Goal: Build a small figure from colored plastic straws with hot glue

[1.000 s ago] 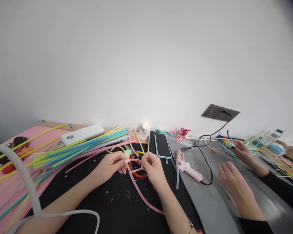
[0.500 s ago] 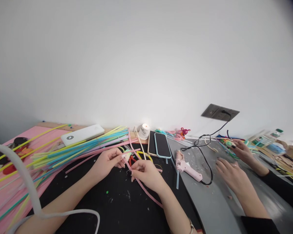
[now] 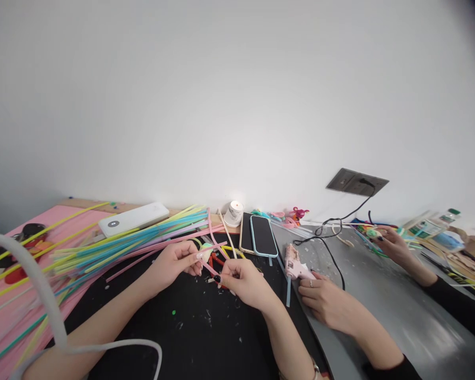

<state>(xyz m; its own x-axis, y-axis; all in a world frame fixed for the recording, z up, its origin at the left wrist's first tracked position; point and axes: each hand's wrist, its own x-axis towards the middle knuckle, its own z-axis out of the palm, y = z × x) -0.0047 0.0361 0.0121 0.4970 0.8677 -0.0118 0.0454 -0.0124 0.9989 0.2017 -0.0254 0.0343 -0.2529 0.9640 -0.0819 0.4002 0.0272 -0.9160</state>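
My left hand [image 3: 182,262] is closed in a pinch on one end of a pink pipe cleaner [image 3: 209,268], and a small pale green ball [image 3: 206,252] sits at its fingertips. Just to the right, my right hand [image 3: 244,283] pinches the same pipe cleaner farther along, so a short length spans the gap between the two hands. The part past my right hand is hidden. Behind the fingers lies a red-handled tool [image 3: 217,260], partly covered. Both hands are above a black mat [image 3: 174,343].
Loose colored pipe cleaners [image 3: 142,236] and a white power bank [image 3: 134,219] lie left. Toward the wall stand a paper cup [image 3: 234,214] and a phone [image 3: 263,236]. A co-worker's hand [image 3: 328,303] is on a pink glue gun [image 3: 295,264]; their other hand [image 3: 393,245] holds a greenish piece.
My right hand has shifted slightly right, and the pink tail that trailed below it no longer shows. The co-worker's nearer hand has moved left onto the glue gun's handle.
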